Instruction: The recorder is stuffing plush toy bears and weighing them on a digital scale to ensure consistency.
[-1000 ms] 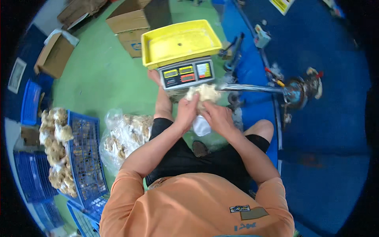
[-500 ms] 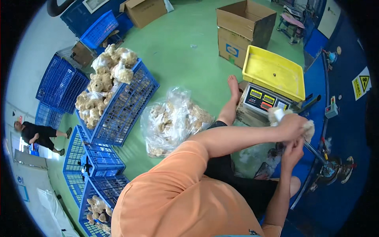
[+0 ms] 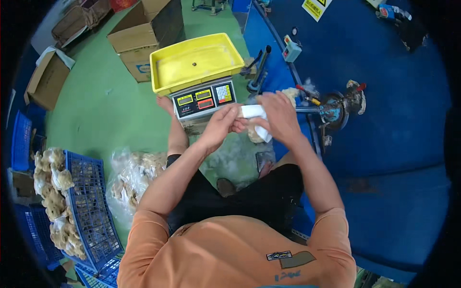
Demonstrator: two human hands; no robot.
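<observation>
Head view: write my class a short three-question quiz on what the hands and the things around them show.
1. True or false: the yellow tray on the scale holds a full bag.
2. What do both hands grip?
3. The blue crate lies to the person's: A left, B right.

Key: 1 false, it is nearly bare. 2 a white bag, between left hand and right hand. 3 A.

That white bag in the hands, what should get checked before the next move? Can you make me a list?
1. White bag held by both hands: ok, left hand and right hand grip it.
2. Bag mouth closed: cannot tell.
3. Yellow tray on the scale free: ok, just a small dark speck.
4. Scale display readable: cannot tell.
5. Metal rod beside the right hand clear of the bag: cannot tell.
</observation>
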